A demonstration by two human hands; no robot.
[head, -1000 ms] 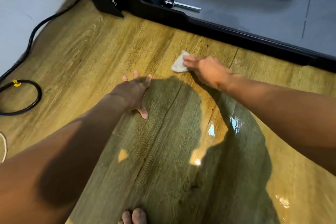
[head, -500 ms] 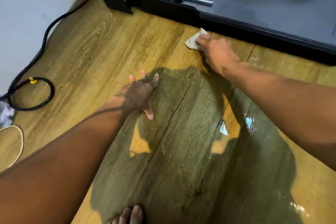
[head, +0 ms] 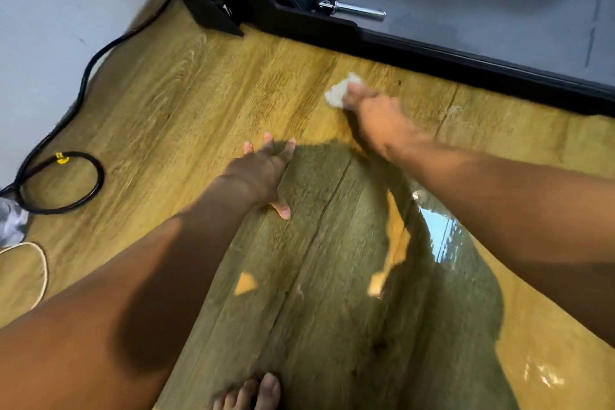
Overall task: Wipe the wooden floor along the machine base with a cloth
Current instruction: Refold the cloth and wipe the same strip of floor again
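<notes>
At the far left edge of the frame a crumpled grey thing (head: pixel 11 221) is cut off, and I cannot tell what it is. Below it one pale cord (head: pixel 40 263) curves out of the frame. One black cable (head: pixel 83 90) runs down the upper left along the grey wall and coils into a single loop with a yellow tie (head: pixel 62 157); where the cable ends is hidden behind the machine.

My left hand (head: pixel 263 173) lies flat on the wooden floor (head: pixel 199 103) near the centre, fingers spread wide and holding nothing; three fingertips and the thumb show, the rest lost in my own shadow. At the bottom edge a few toes of one foot (head: pixel 248 393) are cut off.

Right of centre, my right hand (head: pixel 379 116) presses one small pale cloth (head: pixel 341 93) to the floor. The fingers are blurred, closed over the cloth, and most of it is hidden under them. The cloth sits just beside the black machine base (head: pixel 432 53), apart from it. One shiny metal pin (head: pixel 356 8) sticks out above the base. Lower right, a glossy patch reflects light; whether it is wet I cannot tell.
</notes>
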